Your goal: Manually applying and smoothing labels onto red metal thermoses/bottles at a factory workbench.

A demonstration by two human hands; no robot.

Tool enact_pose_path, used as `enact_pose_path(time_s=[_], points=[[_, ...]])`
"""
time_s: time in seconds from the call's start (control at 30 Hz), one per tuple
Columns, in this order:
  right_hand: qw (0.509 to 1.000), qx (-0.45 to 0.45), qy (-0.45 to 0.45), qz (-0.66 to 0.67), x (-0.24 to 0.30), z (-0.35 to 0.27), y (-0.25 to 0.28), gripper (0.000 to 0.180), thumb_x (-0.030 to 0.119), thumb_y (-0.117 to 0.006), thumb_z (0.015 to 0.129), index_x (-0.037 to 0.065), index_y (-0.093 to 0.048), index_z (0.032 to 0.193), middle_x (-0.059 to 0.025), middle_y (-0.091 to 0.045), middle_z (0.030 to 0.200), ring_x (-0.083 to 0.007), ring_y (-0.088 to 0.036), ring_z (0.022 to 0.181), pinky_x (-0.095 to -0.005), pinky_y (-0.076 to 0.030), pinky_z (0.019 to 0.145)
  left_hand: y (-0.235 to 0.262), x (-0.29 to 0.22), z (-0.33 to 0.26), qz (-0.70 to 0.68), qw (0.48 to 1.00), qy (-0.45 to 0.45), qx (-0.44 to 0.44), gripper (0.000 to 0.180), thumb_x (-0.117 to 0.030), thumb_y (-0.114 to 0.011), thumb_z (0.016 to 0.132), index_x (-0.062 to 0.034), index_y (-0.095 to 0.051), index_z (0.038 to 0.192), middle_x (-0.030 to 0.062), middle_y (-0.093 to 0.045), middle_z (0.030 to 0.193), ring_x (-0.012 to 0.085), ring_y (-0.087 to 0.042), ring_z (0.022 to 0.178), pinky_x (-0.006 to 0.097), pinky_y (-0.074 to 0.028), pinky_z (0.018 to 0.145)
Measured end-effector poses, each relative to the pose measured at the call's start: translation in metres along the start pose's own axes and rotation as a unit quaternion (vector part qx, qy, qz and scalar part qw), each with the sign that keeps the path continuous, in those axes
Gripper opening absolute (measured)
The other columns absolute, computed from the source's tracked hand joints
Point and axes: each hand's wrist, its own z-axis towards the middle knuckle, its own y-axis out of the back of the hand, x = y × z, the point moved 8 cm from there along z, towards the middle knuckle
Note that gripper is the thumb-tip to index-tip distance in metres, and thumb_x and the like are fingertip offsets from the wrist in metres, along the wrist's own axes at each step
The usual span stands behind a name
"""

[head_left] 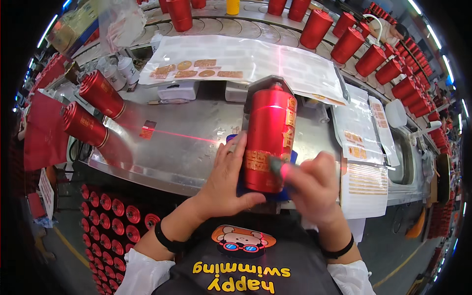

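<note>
A shiny red bottle (265,132) with gold decals lies tilted before me in a dark holder (284,83) with blue parts near its base. My left hand (223,174) grips the bottle's lower left side, fingers along the body and thumb by the base. In my right hand (314,187), blurred by motion, is a small dark tool (276,166), its exact kind unclear. The tool's tip meets the bottle at the edge of the gold lower decal (257,160). A red laser line crosses the bottle and the metal worktable (182,152).
Two red bottles (84,124) stand at the left. White sheets with gold decals (206,64) lie beyond, others (358,132) at right near a sink (404,167). A conveyor (241,27) carrying red bottles curves behind. Several red bottles (118,206) stand below the table's left edge.
</note>
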Motion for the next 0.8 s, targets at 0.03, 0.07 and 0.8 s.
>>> enact_pose_path(time_s=[0.03,0.07,0.8], points=[[0.998,0.030,0.028,0.057,0.010,-0.005,-0.005,0.046,0.003,-0.074,0.052,0.007,-0.067,0.097,-0.0031,-0.051,0.079,-0.0203,-0.051,0.071,-0.0367,-0.039,0.066,-0.002,-0.008,-0.001,0.146,0.989,-0.028,0.010,0.105,-0.047,-0.076,0.073,0.0060,-0.022,0.146,0.0247,-0.042,0.133,0.0425,-0.034,0.129,0.055,-0.016,0.112],[0.984,0.089,0.001,0.154,0.012,-0.005,-0.007,0.046,0.002,-0.076,0.053,0.007,-0.068,0.098,-0.0037,-0.051,0.079,-0.0214,-0.050,0.071,-0.0362,-0.040,0.065,-0.004,-0.006,0.000,0.145,0.989,-0.027,0.015,0.105,-0.047,-0.076,0.073,0.0060,-0.022,0.146,0.0247,-0.042,0.133,0.0425,-0.034,0.129,0.055,-0.016,0.112],[0.954,-0.073,-0.146,0.252,-0.022,-0.050,0.002,0.023,0.003,-0.075,0.075,0.004,-0.062,0.095,-0.0067,-0.054,0.083,-0.0152,-0.050,0.070,-0.0260,-0.040,0.061,0.000,-0.009,-0.014,0.162,0.984,-0.060,-0.041,0.088,-0.049,-0.062,0.085,0.0078,-0.028,0.144,0.0229,-0.038,0.145,0.0432,-0.028,0.137,0.061,-0.011,0.111]])
